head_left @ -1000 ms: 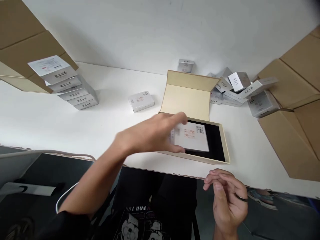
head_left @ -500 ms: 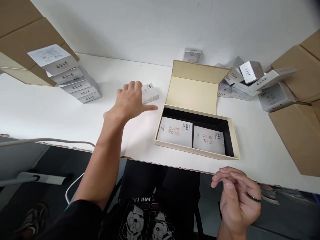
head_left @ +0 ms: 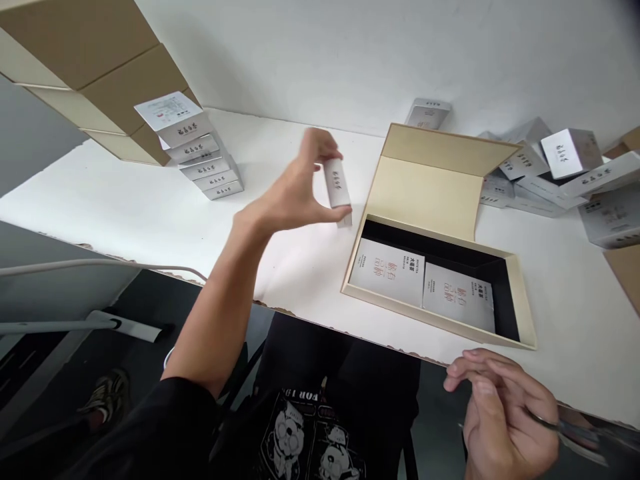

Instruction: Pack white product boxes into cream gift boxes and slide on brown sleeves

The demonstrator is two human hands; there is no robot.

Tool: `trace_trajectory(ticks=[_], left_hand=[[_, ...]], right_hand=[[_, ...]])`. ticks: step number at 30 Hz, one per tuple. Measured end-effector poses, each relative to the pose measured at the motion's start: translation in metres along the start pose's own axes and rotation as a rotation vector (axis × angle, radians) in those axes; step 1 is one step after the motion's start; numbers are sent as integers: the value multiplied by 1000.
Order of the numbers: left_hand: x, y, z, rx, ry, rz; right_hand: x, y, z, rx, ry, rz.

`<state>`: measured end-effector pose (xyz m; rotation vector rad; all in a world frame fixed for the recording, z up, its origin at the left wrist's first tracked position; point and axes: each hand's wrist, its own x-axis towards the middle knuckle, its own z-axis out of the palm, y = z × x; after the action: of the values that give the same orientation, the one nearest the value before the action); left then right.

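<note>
My left hand [head_left: 293, 193] is raised over the white table [head_left: 150, 207] and pinches a small white box [head_left: 338, 185] on edge, just left of an open beige gift box [head_left: 525, 320]. The gift box has its lid [head_left: 425, 180] standing up at the back and a black inside holding two flat white boxes [head_left: 387, 271] side by side. My right hand [head_left: 500, 413] hovers below the table's front edge, fingers loosely curled, with nothing in it that I can make out.
A leaning stack of small white boxes [head_left: 200, 153] stands at the back left against brown cartons [head_left: 85, 67]. A loose heap of white boxes [head_left: 555, 173] lies at the back right. One more white box [head_left: 427, 113] leans on the wall behind the lid.
My left hand left the gift box after a second flat box went in, reached left to the lone white box on the table and has lifted it. The view has shifted left.
</note>
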<state>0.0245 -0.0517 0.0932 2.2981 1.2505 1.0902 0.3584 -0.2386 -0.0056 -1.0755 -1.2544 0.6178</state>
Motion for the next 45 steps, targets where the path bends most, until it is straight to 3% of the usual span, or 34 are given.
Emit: trace_trajectory(ticks=[4,9,12,16,22,28,32,36,38,40,43,45], left_hand=[[-4,10,14,-63,-65,60],[-9,15,9,-158,162,137],[-12,32,6,-75,233,48],[-20,68,25,42,66,-117],[-12,112,69,23,-494,146],[8,132,83,261,-680,191],[10,128,83,234,-795,122],[10,117,75,224,-807,85],[11,113,70,266,-834,52],[13,110,68,300,-854,8],[17,109,69,308,-862,-33],[21,111,71,320,-880,-37]], right_hand=[[0,-1,0,2,-8,-2],[0,2,0,16,-43,-8],[-1,4,0,26,-47,-3],[-2,1,-1,14,-33,13],[-2,-5,-5,-7,-22,30],[-3,-8,-5,-2,-12,17],[5,-17,-8,-26,-31,-29],[37,-35,-17,-108,-29,-192],[65,-43,-21,-211,-152,-308],[95,-47,-21,-416,-412,-364],[136,-46,-9,-773,-849,-313],[157,-42,3,-896,-1069,-247]])
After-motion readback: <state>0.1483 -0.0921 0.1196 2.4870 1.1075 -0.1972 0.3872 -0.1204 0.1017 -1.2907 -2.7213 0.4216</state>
